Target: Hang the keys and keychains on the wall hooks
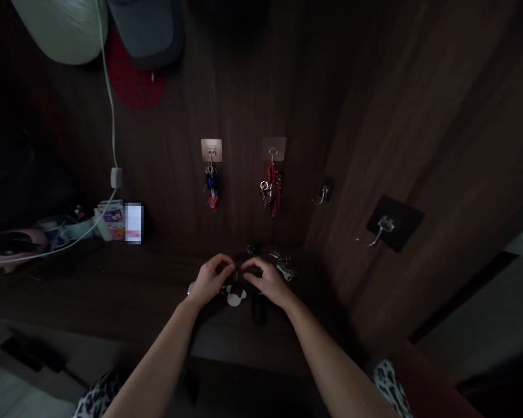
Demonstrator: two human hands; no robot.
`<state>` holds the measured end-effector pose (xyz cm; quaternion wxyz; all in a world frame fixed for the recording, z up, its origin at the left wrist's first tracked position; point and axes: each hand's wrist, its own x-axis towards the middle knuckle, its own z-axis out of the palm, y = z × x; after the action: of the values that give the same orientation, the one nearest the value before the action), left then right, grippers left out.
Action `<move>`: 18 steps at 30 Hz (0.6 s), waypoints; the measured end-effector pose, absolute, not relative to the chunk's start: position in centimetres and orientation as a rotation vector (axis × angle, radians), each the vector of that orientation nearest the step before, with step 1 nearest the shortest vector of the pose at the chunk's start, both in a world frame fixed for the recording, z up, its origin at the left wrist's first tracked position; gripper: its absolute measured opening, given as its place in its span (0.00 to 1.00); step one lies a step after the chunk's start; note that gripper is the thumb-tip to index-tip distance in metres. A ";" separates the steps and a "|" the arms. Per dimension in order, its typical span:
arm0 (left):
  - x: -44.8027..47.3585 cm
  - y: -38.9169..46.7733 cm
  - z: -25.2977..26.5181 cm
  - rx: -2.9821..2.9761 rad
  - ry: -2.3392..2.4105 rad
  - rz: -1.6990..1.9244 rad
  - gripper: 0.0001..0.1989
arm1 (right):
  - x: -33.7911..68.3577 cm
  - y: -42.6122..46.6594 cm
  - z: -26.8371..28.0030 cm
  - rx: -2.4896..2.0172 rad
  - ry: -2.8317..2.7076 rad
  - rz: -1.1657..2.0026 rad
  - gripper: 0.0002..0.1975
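Observation:
Over the dark wooden shelf, my left hand (pixel 213 277) and my right hand (pixel 268 280) face each other with thumb and fingers pinched. A small, dim yellowish-brown thing (pixel 237 273) shows between the fingertips; its kind is too dark to make out. Just below it lies a white charm with round ears and a dark red bow (pixel 234 297). A black object (pixel 258 309) is under my right hand. Several metal keys (pixel 286 270) lie to the right of that hand, and a small ring (pixel 250 248) sits behind both hands.
Keys with blue and red tags (pixel 212 184) and keys on red cords (pixel 271 188) hang from wall hooks. Bare hooks (pixel 325 194) (pixel 386 225) stick out at right. A lit screen (pixel 133 223), small boxes (pixel 112 219) and a white cable (pixel 108 87) are at left.

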<state>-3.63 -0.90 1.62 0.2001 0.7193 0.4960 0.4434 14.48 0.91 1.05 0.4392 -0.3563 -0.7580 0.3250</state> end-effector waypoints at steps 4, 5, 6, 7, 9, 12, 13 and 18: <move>-3.6 -0.8 1.5 2.060 1.367 1.249 0.10 | 13.9 0.7 1.2 -0.883 -1.847 0.798 0.06; -3.6 -0.8 1.5 2.066 1.367 1.248 0.10 | 13.7 0.7 1.1 -0.881 -1.850 0.775 0.06; -3.6 -0.8 1.5 2.070 1.370 1.243 0.11 | 13.6 0.7 1.1 -0.881 -1.853 0.747 0.06; -3.6 -0.7 1.5 2.072 1.373 1.236 0.11 | 13.5 0.8 1.0 -0.882 -1.853 0.722 0.06; -3.5 -0.7 1.5 2.073 1.386 1.223 0.11 | 13.4 0.9 0.8 -0.885 -1.840 0.712 0.07; -3.5 -0.7 1.4 2.045 1.415 1.230 0.12 | 13.6 1.2 0.9 -0.897 -1.736 0.785 0.08; -3.5 -0.7 1.5 2.027 1.429 1.238 0.13 | 13.8 1.3 1.0 -0.904 -1.650 0.837 0.08; -3.3 -0.7 1.7 1.987 1.486 1.263 0.15 | 15.6 2.4 1.9 -0.779 -1.023 1.148 0.13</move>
<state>-3.33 -0.72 1.68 0.1776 0.7022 0.5253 0.4465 15.56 2.43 1.88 0.6509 -0.3430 -0.4506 0.5056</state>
